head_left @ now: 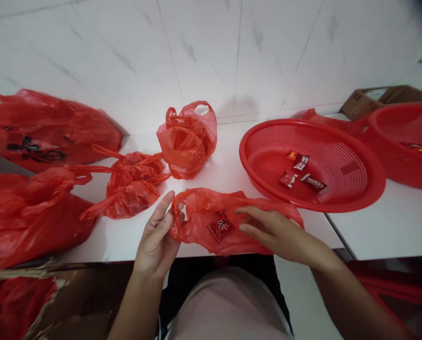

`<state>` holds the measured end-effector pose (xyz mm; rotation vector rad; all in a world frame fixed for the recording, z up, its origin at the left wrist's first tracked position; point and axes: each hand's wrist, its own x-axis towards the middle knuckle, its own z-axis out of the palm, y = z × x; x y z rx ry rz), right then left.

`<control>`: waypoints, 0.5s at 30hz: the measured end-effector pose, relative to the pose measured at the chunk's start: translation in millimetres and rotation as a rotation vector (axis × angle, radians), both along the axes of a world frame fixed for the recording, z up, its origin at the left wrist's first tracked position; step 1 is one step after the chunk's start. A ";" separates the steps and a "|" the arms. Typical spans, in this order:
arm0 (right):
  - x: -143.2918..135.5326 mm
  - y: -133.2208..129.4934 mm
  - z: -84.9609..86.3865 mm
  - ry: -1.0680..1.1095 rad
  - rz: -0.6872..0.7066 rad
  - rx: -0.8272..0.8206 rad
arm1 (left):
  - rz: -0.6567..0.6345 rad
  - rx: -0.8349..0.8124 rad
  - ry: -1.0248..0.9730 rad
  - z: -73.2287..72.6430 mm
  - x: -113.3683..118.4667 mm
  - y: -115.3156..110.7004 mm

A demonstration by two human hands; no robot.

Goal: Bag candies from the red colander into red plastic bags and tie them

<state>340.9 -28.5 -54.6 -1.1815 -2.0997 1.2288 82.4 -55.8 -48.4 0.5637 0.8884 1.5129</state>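
A thin red plastic bag [203,203] lies stretched along the front of the white table. My left hand [159,236] grips the handle end of this bag, with the thumb in front and some fingers behind the plastic. On the bag's middle sits a small dark red snack packet [218,227] with black and white lettering; whether it is inside or on top, I cannot tell. My right hand [272,231] hovers over the bag's right part, fingers stretched out and apart, nothing seen in it.
A red plastic basket [352,200] with several small packets stands behind my right hand; another red basket [402,163] and a cardboard box [363,104] are farther right. Tied small bags [134,198], an open red bag [187,146] and large bags [30,212] occupy the left.
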 end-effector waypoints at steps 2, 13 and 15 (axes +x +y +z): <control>20.6 0.5 21.7 0.072 0.043 -0.007 | 0.024 -0.003 0.028 -1.4 -2.3 -0.5; 139.2 138.7 13.7 -0.830 -0.361 0.013 | 0.115 -0.048 0.294 -1.6 -1.1 -18.5; 140.1 145.9 -0.6 -0.844 -0.352 -0.029 | 0.114 -0.057 0.316 -6.5 -6.3 -20.5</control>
